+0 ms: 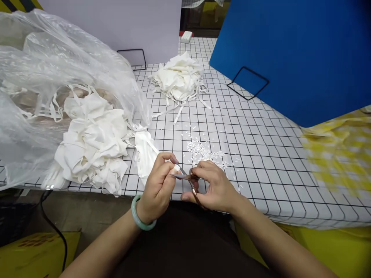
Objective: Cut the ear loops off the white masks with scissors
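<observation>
My left hand [159,187], with a green bangle at its wrist, pinches the end of a white cloth piece [145,152] between thumb and fingers. The rest of that cloth lies on the table behind the hand. My right hand [216,185] has its fingers in the handles of a pair of scissors [191,177]. Their blades are parted and point left, at the bit of white cloth in my left fingertips. Just beyond the scissors, small white clippings [199,148] are scattered over the tablecloth.
At the left, a heap of white cloth pieces [92,143] spills from a clear plastic bag [72,50]. Farther back lies another white pile with thin straps [181,77]. A blue board [284,58] and a pale board [116,27] stand behind the grid-patterned tablecloth [269,166].
</observation>
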A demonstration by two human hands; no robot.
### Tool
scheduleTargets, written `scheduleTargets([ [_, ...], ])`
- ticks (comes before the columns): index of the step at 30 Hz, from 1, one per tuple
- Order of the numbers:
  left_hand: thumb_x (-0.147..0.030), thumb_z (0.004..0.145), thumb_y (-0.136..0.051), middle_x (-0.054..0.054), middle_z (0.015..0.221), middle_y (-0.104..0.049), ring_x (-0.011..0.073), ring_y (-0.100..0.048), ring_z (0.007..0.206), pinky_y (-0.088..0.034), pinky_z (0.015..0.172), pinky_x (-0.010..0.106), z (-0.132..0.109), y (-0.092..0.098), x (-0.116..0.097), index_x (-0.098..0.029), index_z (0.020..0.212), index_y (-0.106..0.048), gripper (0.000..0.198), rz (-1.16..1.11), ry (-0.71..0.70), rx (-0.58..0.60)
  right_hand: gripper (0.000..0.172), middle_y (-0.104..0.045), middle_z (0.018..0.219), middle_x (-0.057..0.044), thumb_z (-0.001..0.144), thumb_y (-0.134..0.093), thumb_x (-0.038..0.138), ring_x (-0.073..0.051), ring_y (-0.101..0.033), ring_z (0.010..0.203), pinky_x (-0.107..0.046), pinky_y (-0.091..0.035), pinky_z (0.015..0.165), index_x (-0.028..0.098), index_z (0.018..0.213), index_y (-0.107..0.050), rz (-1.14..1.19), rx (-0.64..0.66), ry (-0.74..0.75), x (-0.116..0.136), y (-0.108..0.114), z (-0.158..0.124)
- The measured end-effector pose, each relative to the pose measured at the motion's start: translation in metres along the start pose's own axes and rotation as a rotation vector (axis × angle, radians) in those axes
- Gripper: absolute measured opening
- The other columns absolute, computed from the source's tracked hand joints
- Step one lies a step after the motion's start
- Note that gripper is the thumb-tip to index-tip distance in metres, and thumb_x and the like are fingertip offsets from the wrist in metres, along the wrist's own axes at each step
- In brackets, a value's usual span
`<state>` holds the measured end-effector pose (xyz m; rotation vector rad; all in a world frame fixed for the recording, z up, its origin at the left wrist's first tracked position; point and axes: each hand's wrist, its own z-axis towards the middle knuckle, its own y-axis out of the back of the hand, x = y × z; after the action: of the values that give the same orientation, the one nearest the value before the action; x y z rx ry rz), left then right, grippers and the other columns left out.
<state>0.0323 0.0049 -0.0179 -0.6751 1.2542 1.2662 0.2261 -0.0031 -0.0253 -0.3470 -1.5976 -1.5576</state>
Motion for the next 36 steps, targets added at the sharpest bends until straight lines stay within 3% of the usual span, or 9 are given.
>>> scheduleTargets([
  [6, -0.027, 0.104, -0.038, 0.010, 0.099, -0.051, 0.0229, -0.053, 0.105, -0.051, 0.084, 0.034, -0.001, -0.002, 0.002, -0.020, 0.082, -0.058, 0.031, -0.008, -0.021, 0.028, 0.045, -0.060, 0.056, 0.001, 0.073, -0.079, 0.054, -0.015, -0.050, 0.057, -0.033, -0.040, 0.065, 0.022, 0.058, -0.051, 0.022, -0.033, 0.013, -0.004, -0.001, -0.001],
  [14, -0.023, 0.105, -0.038, 0.008, 0.100, -0.053, 0.0224, -0.049, 0.110, -0.047, 0.094, 0.036, -0.001, -0.006, 0.004, -0.021, 0.087, -0.061, 0.029, -0.039, -0.050, 0.048, 0.045, -0.059, 0.056, 0.001, 0.075, -0.079, 0.053, -0.015, -0.051, 0.057, -0.032, -0.040, 0.064, 0.022, 0.058, -0.051, 0.047, -0.062, 0.012, -0.006, -0.004, -0.003],
  [19, -0.020, 0.104, -0.038, 0.008, 0.091, -0.055, 0.0230, -0.048, 0.112, -0.045, 0.095, 0.036, 0.000, -0.007, 0.004, -0.020, 0.087, -0.062, 0.030, -0.040, -0.079, 0.047, 0.047, -0.057, 0.054, 0.002, 0.078, -0.077, 0.053, -0.014, -0.050, 0.055, -0.031, -0.039, 0.063, 0.022, 0.057, -0.048, 0.043, -0.078, 0.030, -0.005, -0.004, -0.003],
  [24, -0.021, 0.104, -0.039, 0.009, 0.097, -0.055, 0.0232, -0.049, 0.113, -0.047, 0.093, 0.036, -0.001, -0.008, 0.007, -0.019, 0.087, -0.062, 0.030, -0.041, -0.045, 0.054, 0.050, -0.058, 0.054, 0.002, 0.082, -0.073, 0.058, -0.013, -0.049, 0.054, -0.030, -0.039, 0.062, 0.021, 0.058, -0.050, 0.037, -0.090, 0.028, -0.007, -0.004, -0.006],
  [32, -0.018, 0.104, -0.039, 0.008, 0.102, -0.052, 0.0200, -0.050, 0.108, -0.047, 0.092, 0.032, 0.016, -0.031, 0.009, -0.018, 0.086, -0.059, 0.027, -0.048, -0.090, 0.180, 0.055, -0.054, 0.053, 0.002, 0.087, -0.065, 0.063, -0.011, -0.045, 0.053, -0.028, -0.039, 0.063, 0.019, 0.058, -0.049, -0.049, -0.195, -0.068, -0.024, 0.002, -0.031],
  [36, -0.019, 0.104, -0.040, 0.007, 0.100, -0.051, 0.0204, -0.051, 0.107, -0.047, 0.092, 0.032, 0.025, -0.045, 0.016, -0.018, 0.086, -0.058, 0.026, -0.058, -0.081, 0.267, 0.061, -0.047, 0.050, 0.002, 0.084, -0.065, 0.068, -0.012, -0.041, 0.053, -0.029, -0.038, 0.060, 0.020, 0.054, -0.045, -0.021, -0.234, -0.243, -0.037, 0.002, -0.047],
])
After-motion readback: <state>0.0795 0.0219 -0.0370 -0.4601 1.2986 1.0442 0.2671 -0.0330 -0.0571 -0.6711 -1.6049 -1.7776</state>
